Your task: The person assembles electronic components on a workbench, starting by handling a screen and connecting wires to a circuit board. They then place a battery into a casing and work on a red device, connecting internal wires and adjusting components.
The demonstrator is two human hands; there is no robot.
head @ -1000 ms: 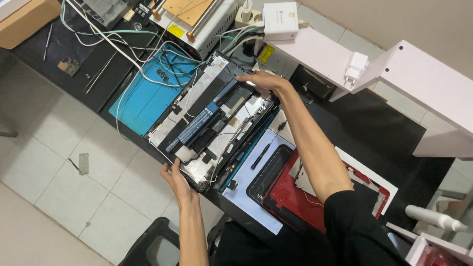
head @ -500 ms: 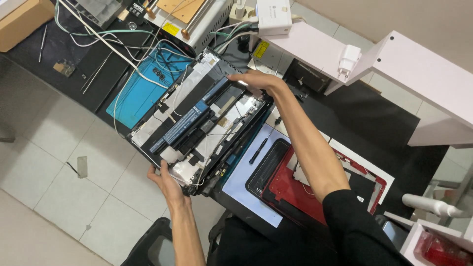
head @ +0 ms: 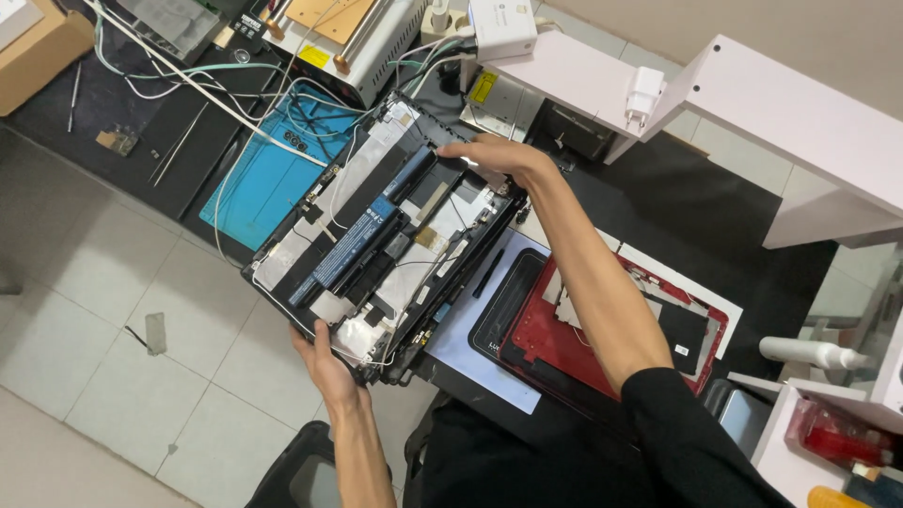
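Item, far left of the grips: cardboard box [head: 38,42] at the corner of the worktop [head: 752,207], with a black mat [head: 141,122] beside it carrying thin tools and white and green cables [head: 198,80].

Item, on the tiled floor [head: 113,310] left of the left grip: a small grey scrap [head: 155,332].

Item, above and left of the left grip: blue work mat [head: 268,174], partly covered by the held unit.

Item, left hand [head: 324,362]: grip closed on the near lower corner of the opened laptop chassis [head: 386,240], thumb over the edge, fingers under it.

Item, opened laptop chassis: held tilted between both grips, off the worktop at its lower end, inner side up. It shows a long dark battery [head: 353,245], silver foil patches and loose thin wires.

Item, beyond the chassis: a silver machine with a wooden top plate [head: 348,28] and a white adapter box [head: 500,28].

Item, right hand [head: 494,158]: grip closed over the far upper edge of the chassis, fingers curled on its rim, forearm in a black sleeve running down to the right.

Item, below the right grip: pale sheet [head: 480,329] with a black frame, and a red laptop cover [head: 602,339] lying flat on it, under the forearm.

Item, right of the right grip: white shelf unit [head: 752,113] with a white plug [head: 645,94] on it.

Item, far right: white bottle [head: 814,353] lying on its side; red container [head: 832,437] at the lower corner.
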